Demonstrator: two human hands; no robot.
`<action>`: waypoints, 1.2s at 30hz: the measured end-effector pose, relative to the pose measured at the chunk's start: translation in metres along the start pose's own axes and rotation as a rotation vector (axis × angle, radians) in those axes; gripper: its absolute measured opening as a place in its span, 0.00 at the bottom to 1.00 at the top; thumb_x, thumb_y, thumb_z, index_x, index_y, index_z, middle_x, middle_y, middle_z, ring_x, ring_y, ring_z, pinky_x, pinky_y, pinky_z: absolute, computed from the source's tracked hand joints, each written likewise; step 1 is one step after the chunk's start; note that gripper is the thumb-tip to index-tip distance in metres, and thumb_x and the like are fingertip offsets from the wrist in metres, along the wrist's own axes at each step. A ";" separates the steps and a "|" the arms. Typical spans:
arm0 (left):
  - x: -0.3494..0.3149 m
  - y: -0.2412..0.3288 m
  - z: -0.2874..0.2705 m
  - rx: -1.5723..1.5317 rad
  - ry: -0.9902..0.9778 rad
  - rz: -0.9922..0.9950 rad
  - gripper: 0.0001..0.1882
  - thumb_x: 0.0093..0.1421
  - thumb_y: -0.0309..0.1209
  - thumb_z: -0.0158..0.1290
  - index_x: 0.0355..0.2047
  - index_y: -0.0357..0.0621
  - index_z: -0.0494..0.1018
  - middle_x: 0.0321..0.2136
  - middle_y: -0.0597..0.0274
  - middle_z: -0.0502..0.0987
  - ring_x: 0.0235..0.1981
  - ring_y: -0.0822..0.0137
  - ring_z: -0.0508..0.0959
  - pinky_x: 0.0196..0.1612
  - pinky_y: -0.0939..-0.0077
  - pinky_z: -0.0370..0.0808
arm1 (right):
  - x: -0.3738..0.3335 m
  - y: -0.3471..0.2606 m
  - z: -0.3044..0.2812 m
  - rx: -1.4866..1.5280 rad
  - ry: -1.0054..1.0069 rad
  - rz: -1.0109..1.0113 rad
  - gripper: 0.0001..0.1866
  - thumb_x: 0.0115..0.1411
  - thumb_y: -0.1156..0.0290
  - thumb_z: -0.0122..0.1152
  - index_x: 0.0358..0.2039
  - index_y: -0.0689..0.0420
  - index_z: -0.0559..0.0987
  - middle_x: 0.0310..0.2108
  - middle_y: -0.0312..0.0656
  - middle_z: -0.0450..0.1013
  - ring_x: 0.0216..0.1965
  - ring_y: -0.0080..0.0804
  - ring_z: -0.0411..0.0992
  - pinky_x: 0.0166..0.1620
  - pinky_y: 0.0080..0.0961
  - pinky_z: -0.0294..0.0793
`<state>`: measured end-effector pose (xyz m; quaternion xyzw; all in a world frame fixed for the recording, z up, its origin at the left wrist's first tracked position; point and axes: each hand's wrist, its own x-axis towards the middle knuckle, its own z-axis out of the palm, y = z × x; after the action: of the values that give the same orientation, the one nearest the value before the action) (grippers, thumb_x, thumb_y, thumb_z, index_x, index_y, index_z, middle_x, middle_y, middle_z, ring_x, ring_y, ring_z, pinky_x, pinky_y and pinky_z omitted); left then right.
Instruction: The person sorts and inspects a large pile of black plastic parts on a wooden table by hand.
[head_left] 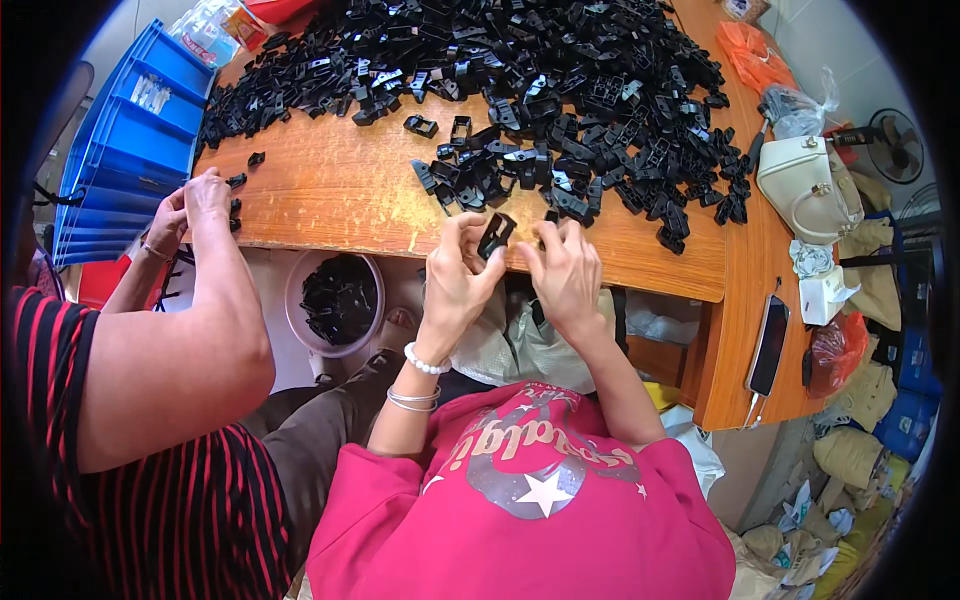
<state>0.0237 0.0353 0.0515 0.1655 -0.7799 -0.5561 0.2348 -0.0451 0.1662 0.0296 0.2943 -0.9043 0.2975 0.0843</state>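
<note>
1. A person in a pink shirt works at the near edge of a wooden table (330,190), both hands raised just above that edge.
2. The left hand (455,275) pinches a black plastic clip (496,235) between thumb and fingertips, fingers curled around its lower end; the clip stands tilted over the table's front edge.
3. The right hand (565,270) sits just beside the clip, fingers bent and closing toward it; whether they grasp anything cannot be told.
4. A white bead bracelet and thin bangles ring the left wrist.
5. A large pile (560,90) of like black clips covers the far half of the table, its nearest pieces just beyond the hands.
6. Below the table's front edge, left of the hands, a pale bucket (296,300) holds more black pieces.
7. At the table's left corner a co-worker in a red-and-black striped shirt has both hands (195,205) together at the edge, fingers closed on something small.
8. Blue trays (120,170) stand stacked off the table's left side.
9. On the table's right wing lie a cream handbag (805,185) and, nearer, a phone (768,345).
</note>
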 end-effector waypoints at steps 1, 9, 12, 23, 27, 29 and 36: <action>-0.003 -0.003 0.000 -0.085 0.003 -0.025 0.15 0.51 0.22 0.57 0.39 0.35 0.69 0.24 0.62 0.75 0.19 0.78 0.71 0.23 0.84 0.68 | -0.002 0.004 0.002 0.060 0.028 -0.019 0.12 0.56 0.67 0.58 0.39 0.57 0.73 0.29 0.47 0.66 0.31 0.47 0.70 0.36 0.38 0.68; -0.003 -0.002 -0.014 0.014 -0.390 -0.198 0.16 0.52 0.23 0.59 0.42 0.32 0.75 0.19 0.71 0.74 0.19 0.82 0.71 0.24 0.87 0.68 | -0.007 0.004 -0.028 0.586 0.051 -0.194 0.10 0.47 0.82 0.63 0.33 0.62 0.78 0.33 0.45 0.75 0.35 0.41 0.72 0.41 0.33 0.69; -0.002 -0.001 -0.013 -0.181 -0.470 -0.379 0.15 0.55 0.21 0.56 0.44 0.30 0.73 0.23 0.65 0.77 0.22 0.78 0.76 0.27 0.86 0.73 | -0.008 0.007 -0.030 0.581 0.068 -0.233 0.11 0.47 0.82 0.63 0.34 0.61 0.79 0.34 0.44 0.76 0.37 0.39 0.72 0.42 0.32 0.69; -0.015 0.013 0.004 -0.131 -0.339 -0.037 0.17 0.56 0.21 0.55 0.47 0.35 0.72 0.27 0.60 0.78 0.26 0.75 0.78 0.29 0.83 0.74 | -0.026 0.004 -0.024 1.307 -0.079 0.347 0.15 0.57 0.80 0.58 0.45 0.64 0.76 0.46 0.42 0.72 0.39 0.23 0.72 0.46 0.19 0.71; -0.013 0.018 0.009 0.073 -0.298 0.073 0.18 0.54 0.21 0.57 0.46 0.37 0.72 0.29 0.58 0.78 0.25 0.73 0.79 0.28 0.80 0.74 | -0.027 0.016 -0.023 1.163 -0.097 0.315 0.14 0.56 0.80 0.59 0.45 0.64 0.76 0.40 0.39 0.74 0.37 0.20 0.72 0.41 0.16 0.71; -0.007 0.006 0.009 0.027 -0.365 0.085 0.18 0.53 0.23 0.57 0.45 0.38 0.71 0.27 0.56 0.78 0.23 0.69 0.78 0.27 0.76 0.74 | -0.023 0.029 -0.036 1.105 -0.279 0.354 0.11 0.55 0.79 0.61 0.40 0.65 0.79 0.34 0.38 0.75 0.34 0.21 0.72 0.38 0.14 0.70; 0.044 0.010 0.046 0.382 -0.288 0.295 0.21 0.51 0.26 0.57 0.47 0.45 0.70 0.35 0.52 0.69 0.33 0.52 0.75 0.35 0.63 0.73 | 0.009 0.049 -0.033 0.437 0.078 0.182 0.09 0.52 0.78 0.61 0.35 0.64 0.77 0.31 0.46 0.71 0.32 0.37 0.71 0.36 0.29 0.70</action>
<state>-0.0385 0.0520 0.0565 0.0110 -0.9115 -0.3768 0.1646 -0.0816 0.2130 0.0355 0.2110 -0.8373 0.5038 0.0262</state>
